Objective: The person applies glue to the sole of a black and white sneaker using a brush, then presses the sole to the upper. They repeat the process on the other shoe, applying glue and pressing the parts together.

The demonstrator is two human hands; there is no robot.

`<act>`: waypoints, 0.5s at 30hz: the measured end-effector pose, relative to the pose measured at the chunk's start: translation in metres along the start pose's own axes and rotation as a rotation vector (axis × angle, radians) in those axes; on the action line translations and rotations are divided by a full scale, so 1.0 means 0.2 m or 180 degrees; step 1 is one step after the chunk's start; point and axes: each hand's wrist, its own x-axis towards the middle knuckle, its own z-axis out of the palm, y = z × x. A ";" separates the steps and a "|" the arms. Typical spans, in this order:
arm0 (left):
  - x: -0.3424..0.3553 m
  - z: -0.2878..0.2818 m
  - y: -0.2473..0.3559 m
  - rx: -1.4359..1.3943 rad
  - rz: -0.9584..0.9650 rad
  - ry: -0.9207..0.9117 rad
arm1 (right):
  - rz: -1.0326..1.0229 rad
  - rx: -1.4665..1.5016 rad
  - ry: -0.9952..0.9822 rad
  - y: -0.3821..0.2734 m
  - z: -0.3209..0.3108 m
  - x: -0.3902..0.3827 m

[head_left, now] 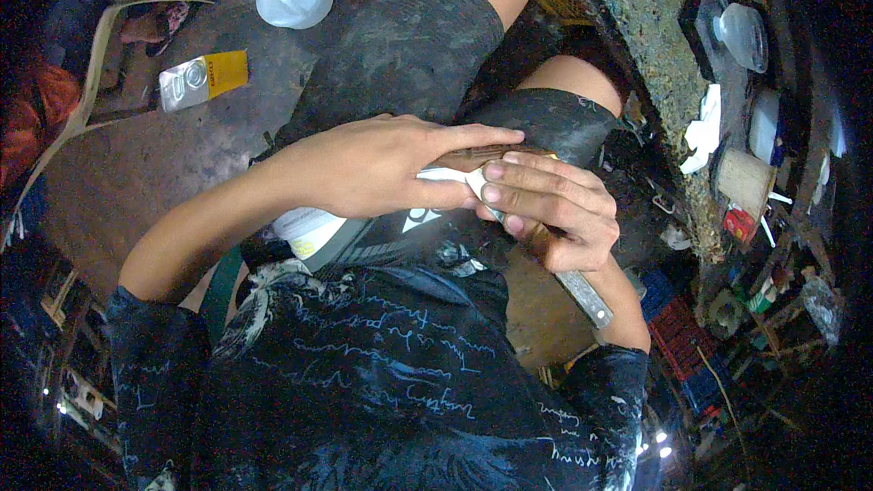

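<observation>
Over my lap, my left hand [382,164] grips a dark brown piece [468,153], possibly wood or leather, between its fingers and thumb. A white strip [441,173] lies along that piece, between it and my left thumb. My right hand [555,205] is closed, fingertips pressing at the white strip, around a long grey metal tool [582,300] whose holed end sticks out below the hand toward my body. The tool's other end is hidden by my fingers. A pale printed object [305,232] rests on my lap under my left forearm.
A plastic jug [300,0] and a yellow-silver carton [205,80] sit on the floor ahead left, near a bent frame [86,109]. At right, a rough ledge [673,118] bears white scraps [702,127], a clear container [741,36] and a beige tub [741,177]; a red-blue crate [673,336] is below.
</observation>
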 end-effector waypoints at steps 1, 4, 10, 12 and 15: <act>0.00 0.00 0.00 0.0022 -0.0040 -0.0022 | 0.0071 -0.0029 -0.0023 -0.01 0.00 -0.01; 0.00 0.01 -0.01 0.0014 0.0067 0.0054 | -0.0043 -0.0175 -0.0030 -0.01 0.01 -0.03; 0.01 0.02 -0.04 -0.0001 0.0123 0.0087 | 0.0012 -0.0298 0.0242 -0.02 0.07 -0.03; 0.01 0.02 -0.04 0.0017 0.0117 0.0081 | 0.0208 -0.0285 0.0202 -0.04 0.07 -0.03; 0.01 0.01 -0.03 0.0013 0.0023 0.0060 | 0.0395 -0.0203 0.0095 -0.06 0.04 -0.02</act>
